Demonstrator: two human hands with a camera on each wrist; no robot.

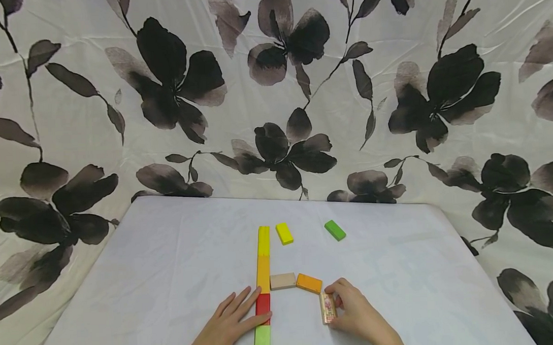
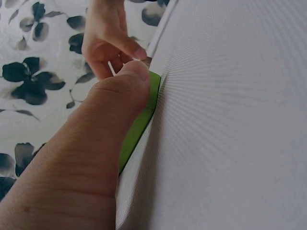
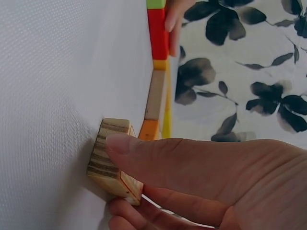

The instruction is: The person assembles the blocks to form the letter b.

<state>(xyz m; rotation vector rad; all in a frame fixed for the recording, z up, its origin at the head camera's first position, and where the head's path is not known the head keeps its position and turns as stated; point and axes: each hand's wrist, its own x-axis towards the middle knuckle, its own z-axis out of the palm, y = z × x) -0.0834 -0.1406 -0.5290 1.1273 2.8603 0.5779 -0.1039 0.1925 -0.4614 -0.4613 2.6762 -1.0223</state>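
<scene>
My left hand [image 1: 227, 319] lies with straight, spread fingers at the column of coloured blocks, touching the red block [image 1: 263, 309]. Below red comes a light green block [image 1: 262, 340]; above it are an amber block [image 1: 263, 272] and yellow blocks [image 1: 263, 240]. Between thumb and fingers, my right hand [image 1: 356, 312] pinches a printed wooden block [image 1: 327, 308], whose striped end grain shows in the right wrist view. Its far end is close to an orange block [image 1: 309, 283]. A plain wooden block [image 1: 283, 281] bridges from the column to that orange one.
Farther back on the white table [image 1: 179, 257] lie a loose yellow block [image 1: 284, 233] and a loose green block [image 1: 335, 230]. A floral cloth [image 1: 274, 106] hangs behind the table's far edge.
</scene>
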